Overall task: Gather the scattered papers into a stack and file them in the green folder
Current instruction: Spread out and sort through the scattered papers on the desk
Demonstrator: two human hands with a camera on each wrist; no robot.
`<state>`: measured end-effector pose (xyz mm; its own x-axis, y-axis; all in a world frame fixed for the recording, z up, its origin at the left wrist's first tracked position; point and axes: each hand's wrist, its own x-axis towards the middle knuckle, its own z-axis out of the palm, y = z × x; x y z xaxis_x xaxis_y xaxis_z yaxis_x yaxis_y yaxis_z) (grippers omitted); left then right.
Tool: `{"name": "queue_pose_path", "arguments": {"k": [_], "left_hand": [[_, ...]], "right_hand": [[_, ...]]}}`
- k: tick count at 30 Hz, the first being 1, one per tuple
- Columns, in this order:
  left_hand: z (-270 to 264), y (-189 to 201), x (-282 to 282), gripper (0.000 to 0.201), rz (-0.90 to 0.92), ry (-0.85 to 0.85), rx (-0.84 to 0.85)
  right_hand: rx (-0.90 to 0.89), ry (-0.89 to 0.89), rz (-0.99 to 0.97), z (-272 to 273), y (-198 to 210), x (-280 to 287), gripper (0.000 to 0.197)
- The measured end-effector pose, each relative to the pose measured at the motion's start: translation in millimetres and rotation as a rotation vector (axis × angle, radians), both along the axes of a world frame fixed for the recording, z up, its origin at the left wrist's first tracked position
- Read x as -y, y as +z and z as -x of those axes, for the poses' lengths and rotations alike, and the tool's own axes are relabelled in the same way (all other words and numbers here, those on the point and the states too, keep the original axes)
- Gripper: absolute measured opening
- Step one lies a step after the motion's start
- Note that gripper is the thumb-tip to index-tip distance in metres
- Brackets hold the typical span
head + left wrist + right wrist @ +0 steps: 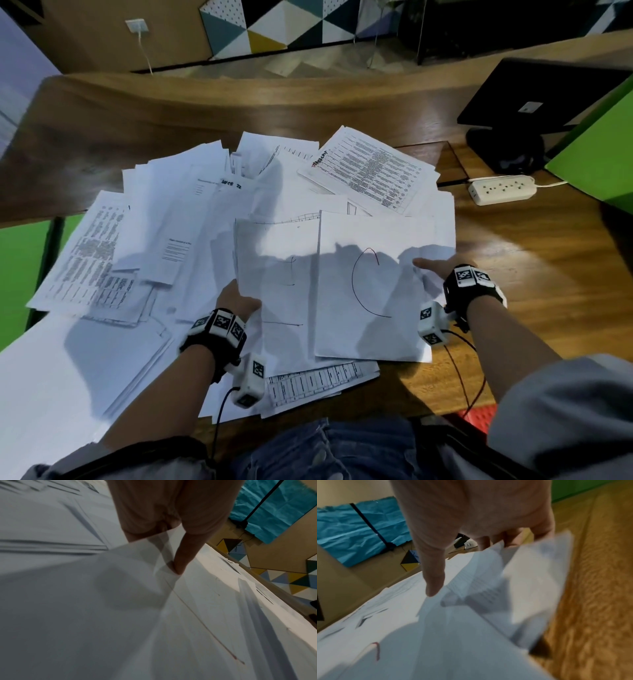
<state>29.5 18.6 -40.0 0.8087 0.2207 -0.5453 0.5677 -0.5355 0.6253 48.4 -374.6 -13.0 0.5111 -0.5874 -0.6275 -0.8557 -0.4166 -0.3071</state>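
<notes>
Many white papers (212,219) lie scattered in an overlapping heap on the wooden table (548,274). On top near me are two blank sheets, the right one with a drawn arc (373,284). My left hand (239,301) pinches the left sheet's (274,274) edge, thumb (180,555) on top and fingers hidden beneath. My right hand (435,267) grips the right edge of the arc sheet and some printed pages (479,586), thumb (435,574) on top. A green panel (592,147) stands at the right and a green surface (20,260) shows at the left; which is the folder I cannot tell.
A white power strip (501,188) with its cord lies right of the heap. Behind it stands a black monitor (534,99) on its base. Printed table sheets (373,168) top the heap's far right. Bare wood shows at the right and along the far side.
</notes>
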Motion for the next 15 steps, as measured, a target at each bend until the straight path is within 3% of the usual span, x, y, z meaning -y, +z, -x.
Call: {"name": "queue_pose_path", "arguments": {"k": [3,9,13,15], "left_hand": [[1,0,-1,0.043,-0.001,0.0,0.002],[2,1,0,0.045,0.006,0.003,-0.004],[1,3,0,0.048,0.0,-0.007,-0.009],[0,3,-1,0.049,-0.01,-0.025,-0.015]], "right_hand": [[0.029,-0.011,-0.022,5,19,-22,0.079],[0.068,-0.056,-0.051,3,26,-30,0.072],[0.155,-0.049,-0.012,0,38,-33,0.028],[0.208,-0.102,0.02,-1,43,-35,0.03]]}}
